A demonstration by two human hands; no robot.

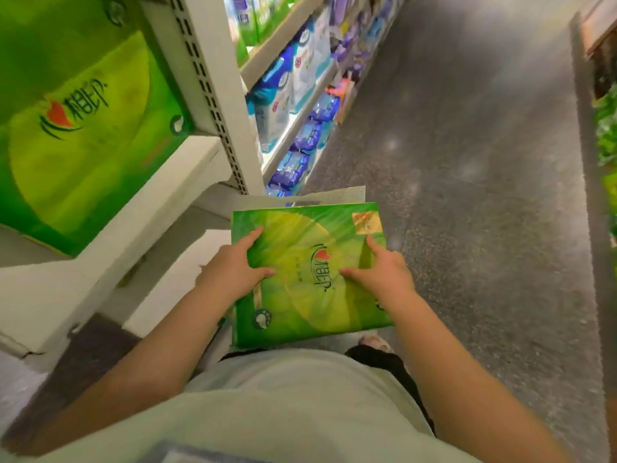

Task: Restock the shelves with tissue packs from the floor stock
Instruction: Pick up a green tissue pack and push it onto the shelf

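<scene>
Head view: a green tissue pack (310, 275) is held flat above the floor (467, 195), each grip, left hand (233, 269) and right hand (380, 272), clamped over a side, apparently to steady it for the shelf (160, 195) alongside.

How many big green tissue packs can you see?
2. One green pack is held in front of the person between the left hand and right hand. The other green pack sits on the shelf, upper left. More may be hidden.
</scene>
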